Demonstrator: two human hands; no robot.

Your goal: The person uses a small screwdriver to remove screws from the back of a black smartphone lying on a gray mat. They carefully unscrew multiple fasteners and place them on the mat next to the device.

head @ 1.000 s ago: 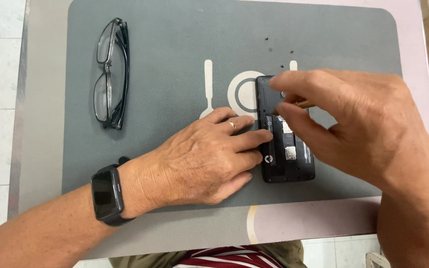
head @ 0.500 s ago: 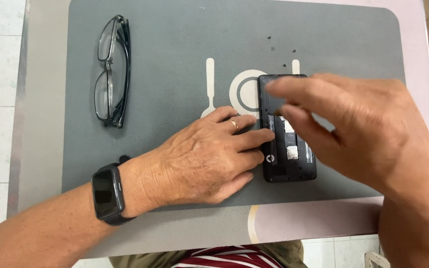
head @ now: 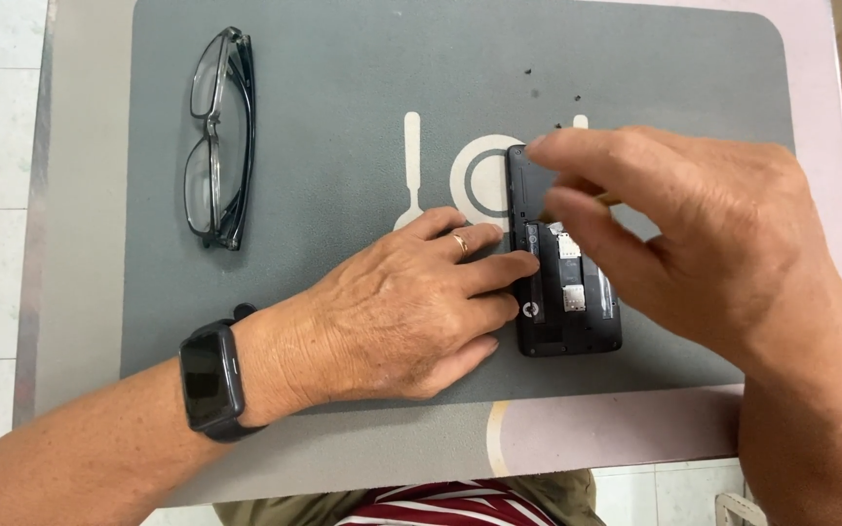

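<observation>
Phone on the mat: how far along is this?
Done: the phone lies face down with its back cover off, card slots bared. Small dark specks, possibly screws, sit on the mat. In hand: the left hand steadies the phone's edge while the right hand works over its upper part, pinching something thin. Left: closing it; no cover is in view.

Two bare hands: left hand (head: 401, 312), right hand (head: 704, 253)
One black phone with back cover off (head: 562, 292), lying on mat
Two small card slots showing inside phone
One pair of black-framed glasses (head: 216, 136)
One grey mat (head: 343, 97) with pale spoon-and-plate print
One black smartwatch (head: 211, 380), on left wrist
One gold ring (head: 461, 243), on left hand finger
One table (head: 80, 195) under mat
About five small dark specks on mat near top, likely tiny screws, too small to tell
</observation>
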